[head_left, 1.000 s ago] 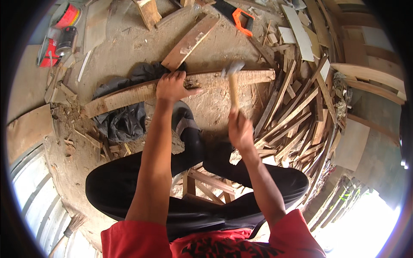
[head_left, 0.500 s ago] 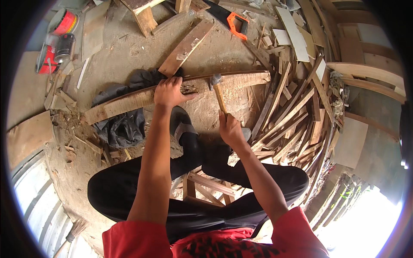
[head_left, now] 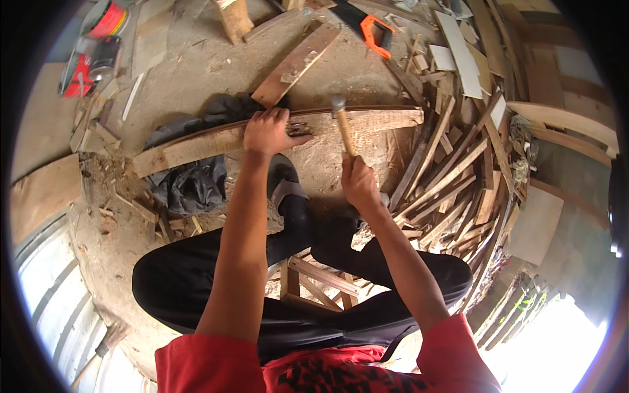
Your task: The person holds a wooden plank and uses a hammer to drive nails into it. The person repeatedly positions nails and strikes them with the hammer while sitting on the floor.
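A long rough wooden plank [head_left: 187, 149] lies crosswise in front of me, standing on its edge, with a splintered hollow near its middle. My left hand [head_left: 267, 133] grips the plank's top edge just left of that hollow, fingers over the far side and thumb pointing right. In my right hand [head_left: 359, 182] is a hammer [head_left: 346, 131], held by its wooden handle. Its metal head is at the plank's upper edge, right of my left hand; whether it touches the wood I cannot tell. Black crumpled plastic [head_left: 190, 187] lies under the plank's left part.
Another board [head_left: 298, 62] lies beyond the plank, and a handsaw with an orange handle [head_left: 377, 36] rests farther back. Scrap wood strips [head_left: 452, 173] pile up at right. Cans [head_left: 103, 57] stand at far left. A small wooden stool [head_left: 321, 272] is between my legs.
The hammer has shifted slightly up and right, its head a little farther away from me. My left hand keeps its hold on the plank. The whole view has shifted slightly.
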